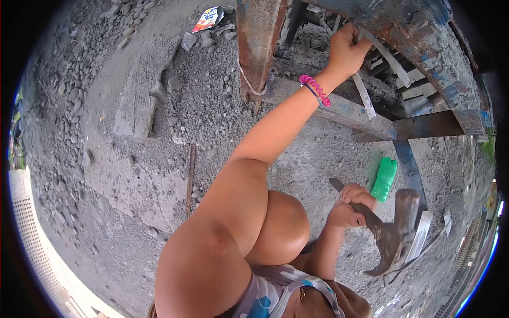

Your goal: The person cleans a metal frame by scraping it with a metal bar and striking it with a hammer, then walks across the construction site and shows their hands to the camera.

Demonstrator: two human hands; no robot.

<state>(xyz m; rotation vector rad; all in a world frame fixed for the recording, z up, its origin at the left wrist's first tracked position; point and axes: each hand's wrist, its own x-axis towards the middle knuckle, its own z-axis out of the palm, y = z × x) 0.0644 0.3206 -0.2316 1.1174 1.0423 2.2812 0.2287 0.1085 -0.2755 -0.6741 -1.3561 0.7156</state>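
My left hand (349, 52), with a pink coiled band (315, 90) on its wrist, is closed at the end of a thin grey strip (387, 55) inside the rusty metal frame (331, 106). Below the hand, a second pale strip (364, 96) hangs over the frame's bar. My right hand (352, 205) is wrapped round the handle of a hammer (395, 230), lower down on the right. The hammer's head points to the right, with its claw curving downward. A green plastic bottle (384, 179) lies just above that hand.
An upright rusty post (257, 47) joins the frame at the top. Near it lies a colourful wrapper (208, 19) among stones. Broken concrete slabs (140, 90) and gravel (204, 90) are on the left. Flat metal pieces (419, 236) lie beside the hammer's head.
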